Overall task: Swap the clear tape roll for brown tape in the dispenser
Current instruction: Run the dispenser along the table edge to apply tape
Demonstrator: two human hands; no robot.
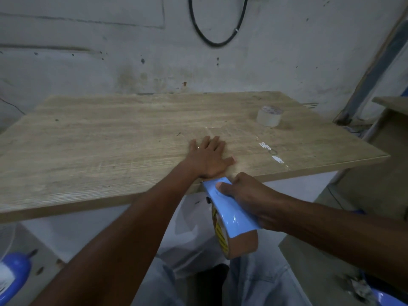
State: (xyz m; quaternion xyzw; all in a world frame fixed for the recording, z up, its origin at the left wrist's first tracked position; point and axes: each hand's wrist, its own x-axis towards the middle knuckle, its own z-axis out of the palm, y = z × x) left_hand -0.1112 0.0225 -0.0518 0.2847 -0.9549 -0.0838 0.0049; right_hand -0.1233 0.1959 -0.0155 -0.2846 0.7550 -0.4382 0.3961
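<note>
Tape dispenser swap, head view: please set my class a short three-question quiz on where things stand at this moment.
1. True or false: the brown tape roll sits in the blue dispenser.
2. Where is the clear tape roll? A) in the dispenser B) standing on the wooden table, far right C) in the left hand
3. Fill in: the left hand lies ____ on the table near its front edge.

Key
1. True; the right hand grips the dispenser just off the table's front edge.
2. B
3. flat, palm down, fingers spread
</note>
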